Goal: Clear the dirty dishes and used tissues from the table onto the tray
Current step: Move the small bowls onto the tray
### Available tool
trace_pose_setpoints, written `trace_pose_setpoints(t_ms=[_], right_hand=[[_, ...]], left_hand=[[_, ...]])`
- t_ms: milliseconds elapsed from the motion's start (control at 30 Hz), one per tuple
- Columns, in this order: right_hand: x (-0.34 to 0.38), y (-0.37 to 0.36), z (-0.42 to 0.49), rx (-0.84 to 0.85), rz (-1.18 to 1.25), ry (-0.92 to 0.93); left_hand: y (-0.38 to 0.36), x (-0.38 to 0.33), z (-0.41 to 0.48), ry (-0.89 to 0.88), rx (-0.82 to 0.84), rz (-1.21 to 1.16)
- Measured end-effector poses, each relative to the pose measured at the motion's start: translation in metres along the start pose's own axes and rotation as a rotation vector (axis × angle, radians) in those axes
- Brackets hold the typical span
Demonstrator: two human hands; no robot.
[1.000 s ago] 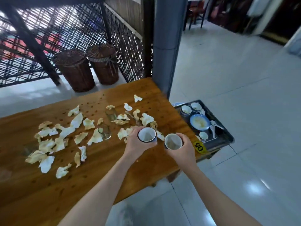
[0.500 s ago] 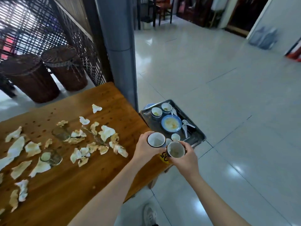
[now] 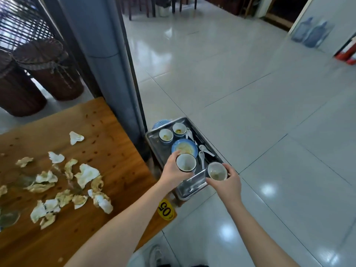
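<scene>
Your left hand [image 3: 172,171] gripped the first cup [image 3: 185,162], your right hand [image 3: 230,183] the second cup [image 3: 217,171], both over the near end of the tray [image 3: 194,183]. It looked like the unloading step; next, lower each onto bare metal beneath.

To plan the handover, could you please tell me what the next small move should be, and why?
The left hand grips the left cup and the right hand the right cup, both above the bare near end of the tray; bowls and a plate fill the far part. So probably lower them there.
</scene>
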State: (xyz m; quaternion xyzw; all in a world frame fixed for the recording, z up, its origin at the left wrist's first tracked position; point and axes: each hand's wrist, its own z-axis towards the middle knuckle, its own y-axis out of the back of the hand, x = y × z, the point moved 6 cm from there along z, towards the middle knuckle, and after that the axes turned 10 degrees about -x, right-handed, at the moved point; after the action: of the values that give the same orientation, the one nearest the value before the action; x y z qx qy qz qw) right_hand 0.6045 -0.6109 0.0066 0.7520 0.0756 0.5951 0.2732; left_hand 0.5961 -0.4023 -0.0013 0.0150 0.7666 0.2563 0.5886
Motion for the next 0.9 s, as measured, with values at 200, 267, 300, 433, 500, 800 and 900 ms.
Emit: trace_pose_setpoints(t_ms=[200,267,300,433,500,800,900], right_hand=[[-0.022,-0.028,0.054,0.136,-0.037,-0.046],[-0.027,-0.039,0.074,0.204,-0.072,-0.025],[-0.028,-0.044,0.083,0.249,-0.090,-0.007],[-0.035,-0.061,0.118,0.414,-0.148,0.042],[-0.042,-0.066,0.134,0.458,-0.168,0.062],[-0.115,-0.110,0.156,0.586,-0.267,0.024],[-0.141,-0.122,0.161,0.580,-0.273,0.006]], left_hand=[[-0.033,0.028,0.022,0.101,-0.052,0.027],[-0.043,0.039,0.027,0.145,-0.092,0.036],[-0.048,0.045,0.028,0.171,-0.124,0.043],[-0.068,0.068,0.028,0.317,-0.253,0.068],[-0.082,0.082,0.027,0.378,-0.287,0.053],[-0.126,0.173,0.014,0.532,-0.360,0.038],[-0.134,0.201,0.020,0.537,-0.359,0.105]])
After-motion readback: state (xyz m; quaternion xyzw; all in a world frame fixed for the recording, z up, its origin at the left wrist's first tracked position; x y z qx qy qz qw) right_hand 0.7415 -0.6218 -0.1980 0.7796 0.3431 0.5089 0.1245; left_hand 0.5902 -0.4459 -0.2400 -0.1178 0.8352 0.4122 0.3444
